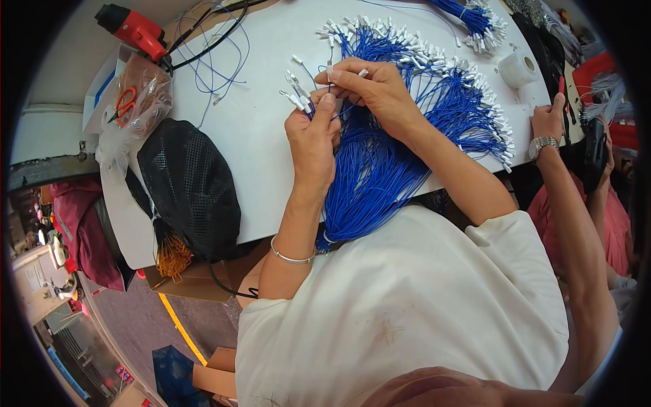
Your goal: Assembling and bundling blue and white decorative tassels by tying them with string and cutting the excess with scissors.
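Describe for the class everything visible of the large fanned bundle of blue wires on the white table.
The bundle of blue wires consists of many thin strands that look plastic-coated. Small white connectors tip the ends spreading in an arc across the white table, while the opposite end narrows to a pale tie near the table's edge. The right hand and forearm pass above it, hiding part; whether they touch it is unclear.

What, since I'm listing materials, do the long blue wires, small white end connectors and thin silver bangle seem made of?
Long blue wires: probably plastic-coated, from their even colour and slight sheen; cores hidden. Small white end connectors: likely hard plastic, opaque with crisp shapes. Thin silver bangle: apparently polished metal, with bright highlights.
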The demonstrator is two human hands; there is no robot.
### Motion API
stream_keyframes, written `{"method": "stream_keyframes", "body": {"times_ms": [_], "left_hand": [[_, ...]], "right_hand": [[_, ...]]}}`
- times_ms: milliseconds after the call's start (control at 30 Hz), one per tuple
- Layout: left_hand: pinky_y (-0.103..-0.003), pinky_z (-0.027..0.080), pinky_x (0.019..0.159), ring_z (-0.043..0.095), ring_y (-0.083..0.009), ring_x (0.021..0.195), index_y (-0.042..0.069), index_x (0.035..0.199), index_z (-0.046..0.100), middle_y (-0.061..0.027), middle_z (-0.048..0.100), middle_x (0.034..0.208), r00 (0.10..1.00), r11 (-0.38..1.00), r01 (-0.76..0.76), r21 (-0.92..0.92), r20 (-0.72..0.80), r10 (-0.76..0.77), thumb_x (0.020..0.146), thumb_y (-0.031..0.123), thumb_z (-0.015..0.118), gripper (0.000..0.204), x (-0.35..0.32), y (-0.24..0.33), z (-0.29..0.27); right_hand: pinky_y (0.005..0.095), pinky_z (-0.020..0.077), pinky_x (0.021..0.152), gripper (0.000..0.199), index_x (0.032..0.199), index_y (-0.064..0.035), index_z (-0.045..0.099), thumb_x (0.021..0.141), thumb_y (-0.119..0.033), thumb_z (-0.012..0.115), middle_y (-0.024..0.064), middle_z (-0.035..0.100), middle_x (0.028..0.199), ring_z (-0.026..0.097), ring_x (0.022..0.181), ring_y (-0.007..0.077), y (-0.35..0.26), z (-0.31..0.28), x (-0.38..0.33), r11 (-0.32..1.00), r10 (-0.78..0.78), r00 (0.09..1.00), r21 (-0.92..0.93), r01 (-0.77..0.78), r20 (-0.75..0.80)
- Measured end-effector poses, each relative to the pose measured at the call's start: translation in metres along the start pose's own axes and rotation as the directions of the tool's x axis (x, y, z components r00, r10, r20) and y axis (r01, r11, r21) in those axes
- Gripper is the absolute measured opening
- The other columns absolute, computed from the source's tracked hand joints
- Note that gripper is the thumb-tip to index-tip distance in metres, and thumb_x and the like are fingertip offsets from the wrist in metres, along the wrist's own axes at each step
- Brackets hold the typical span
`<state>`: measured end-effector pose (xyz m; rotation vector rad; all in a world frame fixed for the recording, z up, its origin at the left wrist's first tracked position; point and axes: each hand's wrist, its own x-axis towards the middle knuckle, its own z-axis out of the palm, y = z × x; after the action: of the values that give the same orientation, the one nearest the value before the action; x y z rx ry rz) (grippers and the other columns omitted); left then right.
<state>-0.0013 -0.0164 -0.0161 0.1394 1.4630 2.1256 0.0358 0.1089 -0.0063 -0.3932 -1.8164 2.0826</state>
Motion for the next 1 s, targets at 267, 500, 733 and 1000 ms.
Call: {"method": "stream_keyframes", "body": {"times_ms": [267,500,733,1000], "left_hand": [[-0.016,0.021,0.040,0.032,-0.0002,0.046,0.001,0.102,0.065,0.0054,0.045,0.057,1.000,0.999,-0.009,0.031,0.005,0.008,0.097,0.017,0.060,0.017,-0.002,-0.001,-0.003],[-0.016,0.024,0.041,0.035,-0.0005,0.049,0.003,0.093,0.064,0.0050,0.046,0.059,0.997,1.000,0.001,0.029,0.080,-0.003,0.097,0.017,0.060,0.015,-0.002,-0.002,-0.005],[-0.016,0.019,0.040,0.029,-0.0004,0.043,0.005,0.090,0.064,0.0058,0.043,0.054,0.994,0.998,0.063,-0.001,0.093,-0.063,0.098,0.019,0.059,0.017,-0.001,-0.003,-0.007],[-0.017,0.019,0.040,0.028,-0.0006,0.043,0.006,0.086,0.060,0.0060,0.042,0.054,0.996,0.991,0.085,0.103,0.018,-0.087,0.098,0.019,0.059,0.018,-0.001,-0.001,-0.004]], "right_hand": [[0.0166,0.0475,0.064,0.013,0.093,-0.0029,0.075,0.088,-0.014,0.071,0.0060,0.072,0.087,0.060,0.071,0.0073,0.010,-0.002,-0.001,0.996,-0.067,0.998,-0.062,0.067,0.000],[0.0188,0.0484,0.061,0.017,0.091,0.0003,0.076,0.084,-0.014,0.074,0.0072,0.068,0.074,0.058,0.068,0.0092,0.004,-0.001,0.003,0.997,0.023,0.995,0.077,-0.015,-0.102],[0.0159,0.0438,0.063,0.012,0.088,-0.0034,0.075,0.086,-0.015,0.074,0.0037,0.070,0.080,0.056,0.066,0.0071,-0.006,0.000,0.004,0.999,0.043,0.998,0.010,-0.043,0.035],[0.0162,0.0402,0.061,0.013,0.082,-0.0056,0.076,0.080,-0.018,0.079,0.0018,0.069,0.078,0.053,0.065,0.0058,0.005,-0.004,0.003,0.990,-0.041,0.996,-0.132,0.050,0.076]]}}
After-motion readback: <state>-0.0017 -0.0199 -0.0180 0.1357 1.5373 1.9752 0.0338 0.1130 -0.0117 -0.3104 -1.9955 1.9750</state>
